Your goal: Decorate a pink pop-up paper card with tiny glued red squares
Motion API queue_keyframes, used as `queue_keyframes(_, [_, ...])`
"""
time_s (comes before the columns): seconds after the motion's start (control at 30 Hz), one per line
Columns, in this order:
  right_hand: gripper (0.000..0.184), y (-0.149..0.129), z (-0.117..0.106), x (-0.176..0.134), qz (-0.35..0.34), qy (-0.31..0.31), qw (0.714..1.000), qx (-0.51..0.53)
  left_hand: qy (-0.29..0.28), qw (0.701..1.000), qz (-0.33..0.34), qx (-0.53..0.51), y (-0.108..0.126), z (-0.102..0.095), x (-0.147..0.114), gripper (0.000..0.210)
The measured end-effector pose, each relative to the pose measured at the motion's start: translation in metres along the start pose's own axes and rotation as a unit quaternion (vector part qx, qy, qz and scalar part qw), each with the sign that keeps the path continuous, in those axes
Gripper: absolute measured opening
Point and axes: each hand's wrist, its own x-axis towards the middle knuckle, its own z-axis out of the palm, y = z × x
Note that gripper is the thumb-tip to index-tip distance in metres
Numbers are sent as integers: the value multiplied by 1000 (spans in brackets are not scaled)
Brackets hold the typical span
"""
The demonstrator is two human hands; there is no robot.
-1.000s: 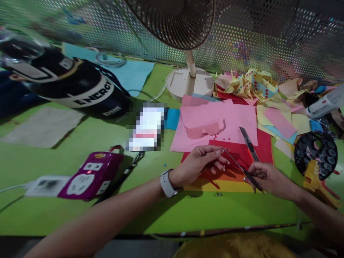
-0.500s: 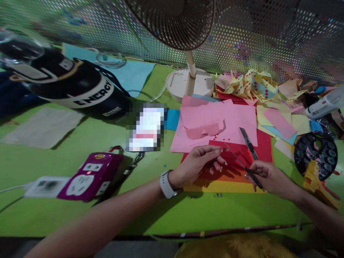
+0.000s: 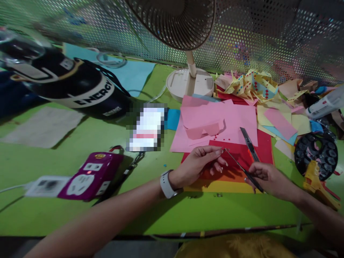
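Note:
My right hand (image 3: 264, 177) is closed around the black handle of a slim tool (image 3: 238, 163) with a thin metal shaft; its exact kind does not show clearly. The tool's tip points up and left, meeting the fingertips of my left hand (image 3: 205, 159). There, my left thumb and forefinger pinch something too small to make out, while the other fingers curl loosely. Beneath both hands lie red paper (image 3: 228, 152), orange paper (image 3: 215, 175) and yellow paper (image 3: 225, 187). A cutter knife (image 3: 249, 143) rests just beyond my right hand. Tiny red squares (image 3: 215, 137) dot the pink paper (image 3: 239, 122).
A fan (image 3: 189, 84) stands at the back. Left are a large black bottle (image 3: 91, 95), a lit phone (image 3: 147, 129) and a purple power socket (image 3: 90, 177). Paper scraps (image 3: 258, 86), a round black palette (image 3: 315, 154) and a yellow glue gun (image 3: 315, 182) are on the right.
The slim tool's tip has come slightly lower, closer to my left fingertips. Both hands otherwise keep nearly the same place.

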Motion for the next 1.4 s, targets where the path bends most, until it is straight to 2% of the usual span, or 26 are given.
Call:
queue_keyframes(0.5, [44, 2, 0, 1, -9, 4, 1000, -1, 11, 1000, -6, 13, 1, 1, 0, 17])
queue_keyframes(0.87, [45, 1, -2, 1, -12, 2, 1000, 10, 6, 1000, 7, 4, 0, 0, 2, 22])
queue_keyframes(1.13, [42, 0, -1, -1, 6, -1, 1000, -3, 6, 1000, 10, 5, -1, 0, 3, 20])
queue_keyframes(1.4, [43, 2, 0, 0, 2, -1, 1000, 0, 8, 999, 1, 35, -2, 0, 2, 18])
